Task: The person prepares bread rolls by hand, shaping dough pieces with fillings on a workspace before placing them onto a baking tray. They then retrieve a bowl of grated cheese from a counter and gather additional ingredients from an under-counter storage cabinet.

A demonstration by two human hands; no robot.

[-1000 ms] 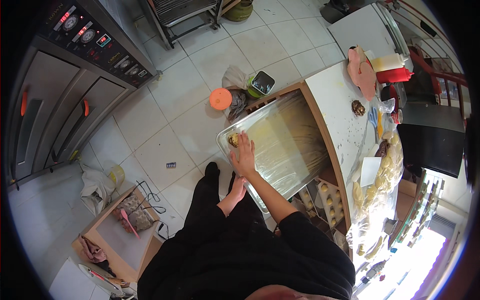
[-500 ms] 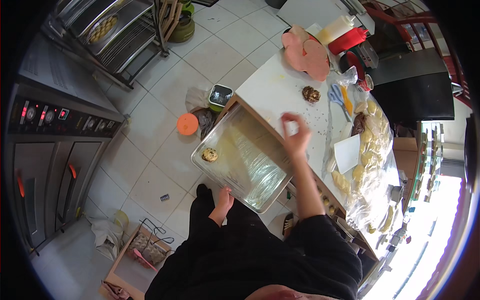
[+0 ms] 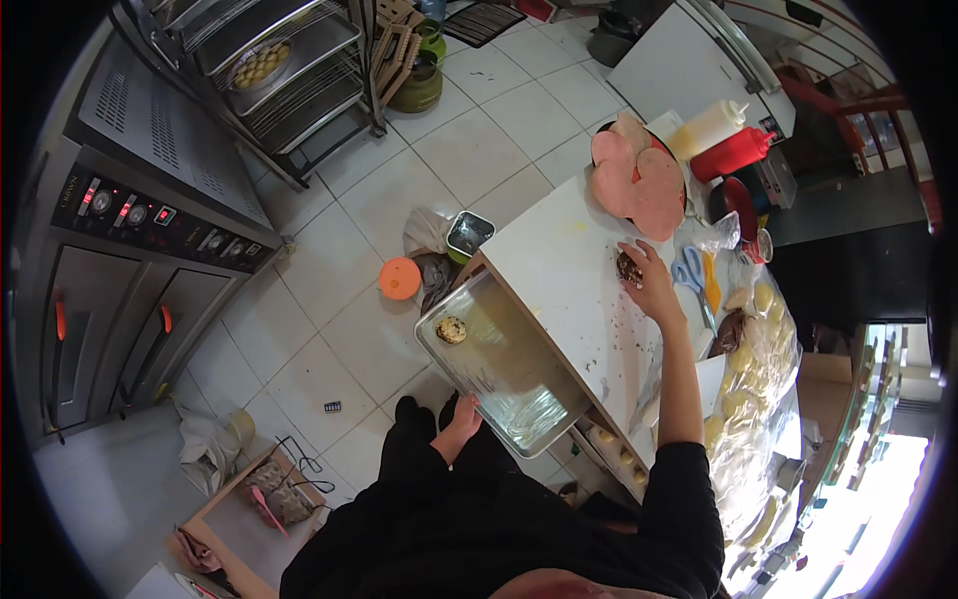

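My left hand [image 3: 459, 423] is closed on the near edge of a shallow metal baking tray [image 3: 504, 349], which juts from under the counter's edge. One round dough ball with dark flecks [image 3: 451, 329] sits near the tray's far-left corner, and shiny clear plastic shows towards the near end. Over the white counter, my right hand [image 3: 652, 287] curls its fingers around a dark, sprinkle-covered ball [image 3: 629, 267], hiding part of it. Just right of that hand lie blue-handled scissors [image 3: 689, 268] and a yellow-orange tool [image 3: 712, 284].
Pink round slices [image 3: 639, 180] on a plate, a red squeeze bottle [image 3: 730, 155] and a cream one [image 3: 711, 130] stand at the counter's far end. Pale dough pieces under clear plastic [image 3: 753, 399] cover its right side. An oven [image 3: 130, 290] and tray rack [image 3: 289, 90] stand left.
My right hand has moved from above the counter's edge to the sprinkle-covered ball and closed around it. My left hand stays on the tray. The whole view has shifted.
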